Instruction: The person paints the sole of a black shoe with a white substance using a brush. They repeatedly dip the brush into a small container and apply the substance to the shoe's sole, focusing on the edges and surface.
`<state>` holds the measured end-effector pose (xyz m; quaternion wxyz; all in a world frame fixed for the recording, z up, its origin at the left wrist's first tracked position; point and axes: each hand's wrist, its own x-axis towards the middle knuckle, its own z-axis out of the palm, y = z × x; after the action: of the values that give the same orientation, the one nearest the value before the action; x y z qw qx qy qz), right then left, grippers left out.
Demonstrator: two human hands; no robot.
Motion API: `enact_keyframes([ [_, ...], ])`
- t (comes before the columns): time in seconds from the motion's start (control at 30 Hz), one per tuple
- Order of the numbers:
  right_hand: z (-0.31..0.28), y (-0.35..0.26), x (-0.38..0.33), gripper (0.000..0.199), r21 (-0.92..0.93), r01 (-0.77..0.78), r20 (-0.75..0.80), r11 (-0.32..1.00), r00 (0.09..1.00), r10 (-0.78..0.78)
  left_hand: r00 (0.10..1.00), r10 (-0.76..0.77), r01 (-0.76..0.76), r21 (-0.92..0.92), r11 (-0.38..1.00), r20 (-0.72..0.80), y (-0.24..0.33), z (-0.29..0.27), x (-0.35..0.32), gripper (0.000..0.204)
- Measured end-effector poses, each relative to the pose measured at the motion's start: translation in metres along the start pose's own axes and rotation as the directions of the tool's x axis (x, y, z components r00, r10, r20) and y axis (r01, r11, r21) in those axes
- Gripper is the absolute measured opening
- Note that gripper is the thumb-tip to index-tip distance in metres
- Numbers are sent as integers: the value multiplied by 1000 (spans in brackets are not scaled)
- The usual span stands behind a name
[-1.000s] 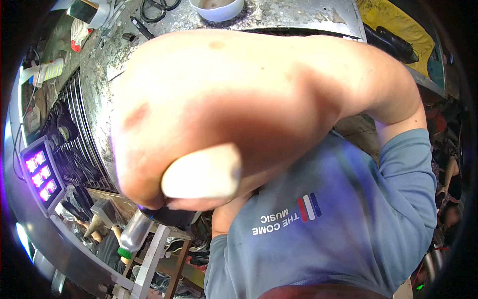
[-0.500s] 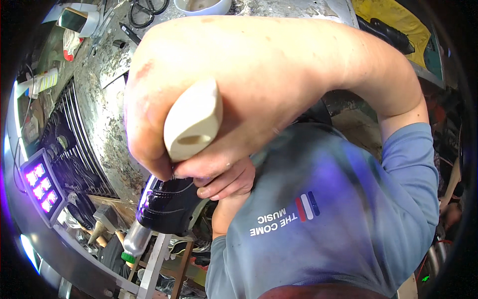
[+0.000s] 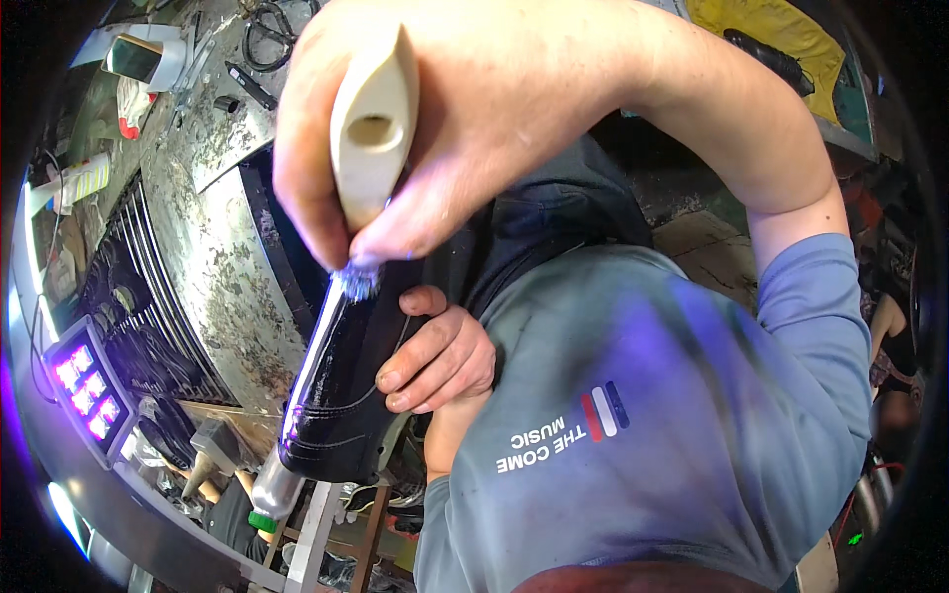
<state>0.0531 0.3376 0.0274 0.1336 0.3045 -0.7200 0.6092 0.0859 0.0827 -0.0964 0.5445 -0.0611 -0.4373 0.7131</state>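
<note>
My right hand (image 3: pixel 395 158) is closed around a cream-coloured brush (image 3: pixel 371 158) with a hole in its handle. The pale bristles touch the upper part of a shiny black leather shoe piece (image 3: pixel 341 395) with curved stitch lines. My left hand (image 3: pixel 440 361) wraps its fingers around the near side of this shoe piece and steadies it. From its lower end sticks a rounded silver metal piece (image 3: pixel 275 486) with a green tip. The far end of the shoe piece is hidden behind my right hand.
A worn metal workbench (image 3: pixel 237 306) lies to the left, with a black-handled pair of scissors (image 3: pixel 267 40) and a black pen (image 3: pixel 250 85) on it. A panel lamp (image 3: pixel 89 390) glows purple at far left. A yellow cloth (image 3: pixel 811 44) lies at upper right.
My right hand has lifted up with the brush, whose handle now stands more upright. The bristles and more of the shoe piece and my left hand have come into view. The bowl is no longer seen.
</note>
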Motion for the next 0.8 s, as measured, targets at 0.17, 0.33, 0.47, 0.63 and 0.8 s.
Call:
enact_keyframes([
  [0.17,-8,2,-5,14,-122,-77,-3,990,997,77,987,130,-115,153,982,-94,1,21,-14,64],
  [0.33,-22,5,-7,27,-340,-204,-37,918,978,204,847,326,-11,598,801,-421,26,97,-41,62],
  [0.47,-22,19,-23,20,-152,-257,-131,954,962,238,472,879,287,955,-74,-73,34,178,-73,83],
  [0.63,-26,19,-23,22,-159,-230,-115,960,970,213,406,898,871,368,-324,-170,50,271,-18,61],
  [0.8,-32,21,-35,24,-164,-284,-184,945,950,254,320,909,947,-76,-311,266,109,354,-9,69],
])
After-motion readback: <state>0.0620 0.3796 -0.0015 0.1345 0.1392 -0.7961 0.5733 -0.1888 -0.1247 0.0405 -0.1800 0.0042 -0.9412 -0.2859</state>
